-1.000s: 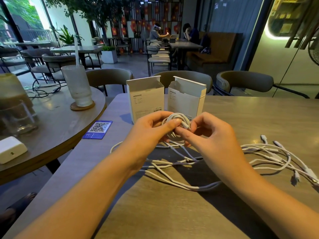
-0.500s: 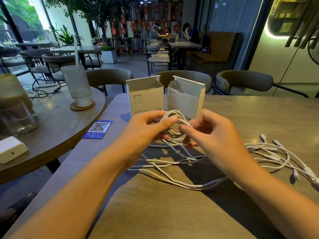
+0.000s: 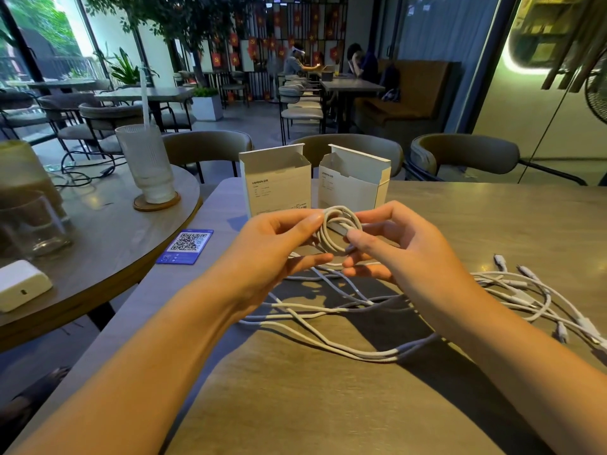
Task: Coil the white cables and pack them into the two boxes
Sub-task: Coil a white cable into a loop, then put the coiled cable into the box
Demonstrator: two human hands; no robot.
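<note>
White cable coil [image 3: 338,232] pinched by both hands' fingers [image 3: 312,221], seemingly above the table.

White cable coil [image 3: 338,233] between both hands [image 3: 331,254]

The right hand [image 3: 391,244] hides part of the coil [image 3: 335,231]

Readable text: only a brand name on two boxes.

I can read "UGREEN" near the top of the left white box [image 3: 277,188], and the same word, smaller, on the right white box [image 3: 351,188]. The lines printed under both are too small for me to read. The blue card [image 3: 186,246] on the table [image 3: 328,389] carries a QR code; its text I cannot make out.
</note>
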